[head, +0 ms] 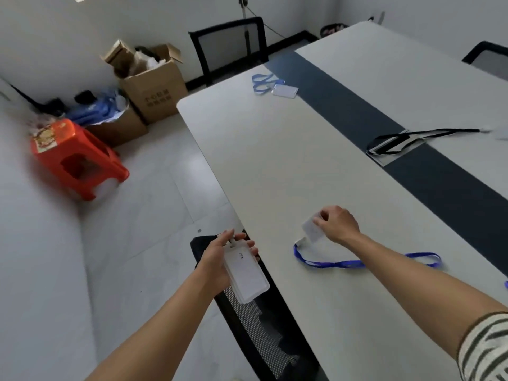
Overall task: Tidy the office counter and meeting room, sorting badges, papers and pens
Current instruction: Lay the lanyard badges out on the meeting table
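Collecting badges from the meeting-room surface (275, 166).

The left hand (220, 259) grips a clear plastic badge holder marked "3" (247, 273) off the surface edge, above a black mesh chair (255, 320). The right hand (338, 224) pinches a second clear badge holder (312, 229), whose blue ribbon lanyard (343, 263) trails on the surface under the forearm. Lifting quickly could, I judge, snag that lanyard on the arm and tug the holder free.
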Available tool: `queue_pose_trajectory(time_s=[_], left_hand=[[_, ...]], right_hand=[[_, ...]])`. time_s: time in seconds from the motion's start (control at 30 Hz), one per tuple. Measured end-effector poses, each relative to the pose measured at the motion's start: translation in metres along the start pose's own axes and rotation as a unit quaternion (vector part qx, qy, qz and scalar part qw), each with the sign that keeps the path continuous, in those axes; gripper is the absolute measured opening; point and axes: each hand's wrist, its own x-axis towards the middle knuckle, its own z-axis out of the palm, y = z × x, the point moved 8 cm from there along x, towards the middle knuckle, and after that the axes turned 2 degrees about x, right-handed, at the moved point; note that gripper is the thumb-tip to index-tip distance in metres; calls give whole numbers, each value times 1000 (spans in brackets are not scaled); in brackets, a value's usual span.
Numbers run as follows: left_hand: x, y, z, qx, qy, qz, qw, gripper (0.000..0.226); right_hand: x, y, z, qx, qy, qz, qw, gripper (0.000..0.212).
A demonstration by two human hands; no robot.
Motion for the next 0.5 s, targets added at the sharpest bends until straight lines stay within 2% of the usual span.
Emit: queue_pose_trajectory(time_s=[0.17,0.3,0.4,0.5], left_hand=[[-14,22,-27,-2,1,28,1000,25],[-26,45,-65,-22,5,55,998,26],[-34,62,-97,-27,5,71,997,28],[-42,81,-126,-41,-12,85,995,29]], right_hand=[[1,-113,-8,120,-29,-90,988,23],[-21,-195,4,255,-96,-111,956,16],[-46,-251,18,302,-130,-122,937,14],[-69,-299,40,330,-154,-125,923,23]])
